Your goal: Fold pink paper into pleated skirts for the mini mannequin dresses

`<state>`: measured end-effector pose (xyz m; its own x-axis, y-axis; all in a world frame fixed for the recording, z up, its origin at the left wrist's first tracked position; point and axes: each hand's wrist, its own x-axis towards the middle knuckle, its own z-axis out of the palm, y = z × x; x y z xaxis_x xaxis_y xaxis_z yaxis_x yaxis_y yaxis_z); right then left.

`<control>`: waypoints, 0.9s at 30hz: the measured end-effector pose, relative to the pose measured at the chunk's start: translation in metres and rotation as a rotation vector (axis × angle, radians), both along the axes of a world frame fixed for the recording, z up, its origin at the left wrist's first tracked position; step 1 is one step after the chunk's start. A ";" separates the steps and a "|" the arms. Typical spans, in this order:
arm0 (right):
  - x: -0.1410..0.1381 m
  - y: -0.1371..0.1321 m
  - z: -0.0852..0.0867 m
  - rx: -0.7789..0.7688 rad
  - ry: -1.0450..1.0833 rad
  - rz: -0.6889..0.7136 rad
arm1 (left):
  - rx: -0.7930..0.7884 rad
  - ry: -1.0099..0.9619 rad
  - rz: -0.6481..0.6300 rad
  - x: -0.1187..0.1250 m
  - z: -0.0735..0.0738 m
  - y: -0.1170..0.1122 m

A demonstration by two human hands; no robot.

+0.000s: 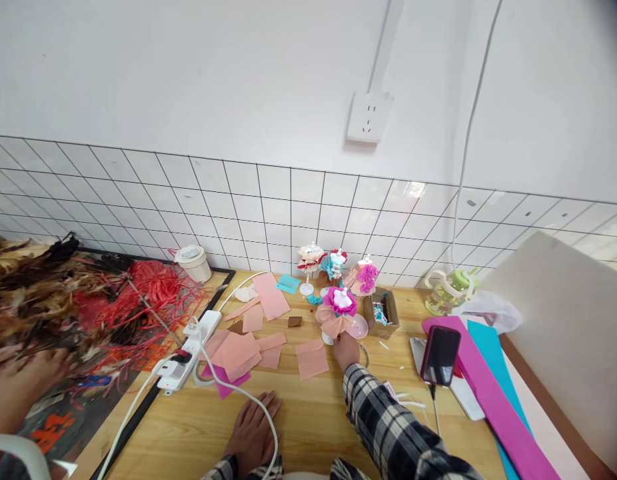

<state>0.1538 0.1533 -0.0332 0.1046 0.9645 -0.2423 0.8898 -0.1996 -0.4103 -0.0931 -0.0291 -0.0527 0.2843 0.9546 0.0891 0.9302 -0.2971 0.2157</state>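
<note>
My left hand (253, 430) lies flat on the wooden table with its fingers stretched out, a white cable passing over it. My right hand (347, 352) reaches forward with curled fingers at the foot of a small mannequin figure dressed in peach and magenta crepe paper (337, 313). What those fingers hold, if anything, is hidden. Beside them are a round pink dish (358, 327) and a ring of tape (364, 357). Behind stand three more dressed figures: one white and red (310, 257), one blue and red (333, 265), one peach and magenta (364, 275).
Peach paper pieces (241, 355) lie across the table's left half. A power strip (191, 350) lies on its left edge. To the right are a small box (382, 313), a phone (441, 355), a bottle (451, 292) and paper rolls (488, 393). Another person's hands (31, 383) touch feathers at left.
</note>
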 end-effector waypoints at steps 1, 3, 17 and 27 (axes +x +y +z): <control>0.000 -0.009 0.001 0.037 0.006 -0.010 | 0.002 -0.012 -0.009 0.001 0.004 0.000; -0.003 -0.034 0.000 0.120 0.009 -0.032 | -0.001 -0.030 -0.017 0.001 0.011 0.000; -0.011 -0.150 -0.023 0.161 -0.131 0.677 | -0.088 -0.218 -0.176 0.027 0.010 -0.003; -0.001 -0.165 -0.025 0.243 -0.144 0.781 | -0.176 -0.172 -0.290 0.041 0.017 0.025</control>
<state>0.1532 -0.0119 -0.0579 -0.6031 0.7959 -0.0530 0.7824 0.5773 -0.2335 -0.0519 -0.0039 -0.0362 0.5398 0.8418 0.0010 0.7589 -0.4871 0.4321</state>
